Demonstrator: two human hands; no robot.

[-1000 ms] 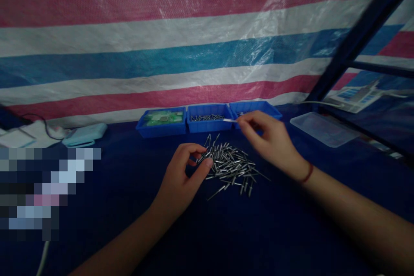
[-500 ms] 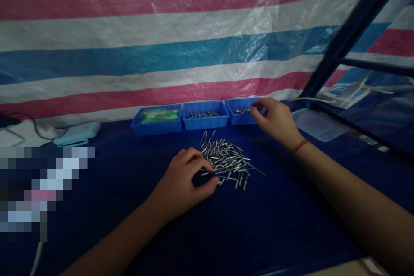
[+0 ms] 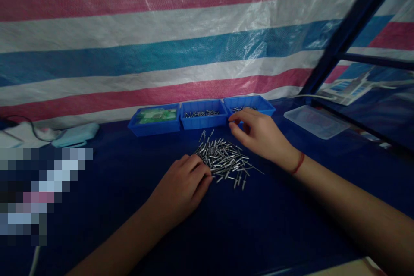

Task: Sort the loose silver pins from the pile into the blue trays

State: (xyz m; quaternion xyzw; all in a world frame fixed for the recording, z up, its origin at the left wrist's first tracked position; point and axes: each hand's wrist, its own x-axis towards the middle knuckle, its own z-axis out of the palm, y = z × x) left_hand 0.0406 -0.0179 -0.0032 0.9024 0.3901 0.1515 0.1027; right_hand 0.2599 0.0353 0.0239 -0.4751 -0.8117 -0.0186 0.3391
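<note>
We have our left hand at the left edge of a loose pile of metal pins on the dark blue table, its fingers curled in; whether they pinch a pin, we cannot tell. Our right hand, with a red band at the wrist, hangs in front of the right box, thumb and forefinger slightly apart. We see pins in that box and the middle box, and something green in the left box.

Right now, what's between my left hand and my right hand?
In the head view, a loose pile of blind rivets lies on the dark blue tabletop between your left hand and right hand.
</note>
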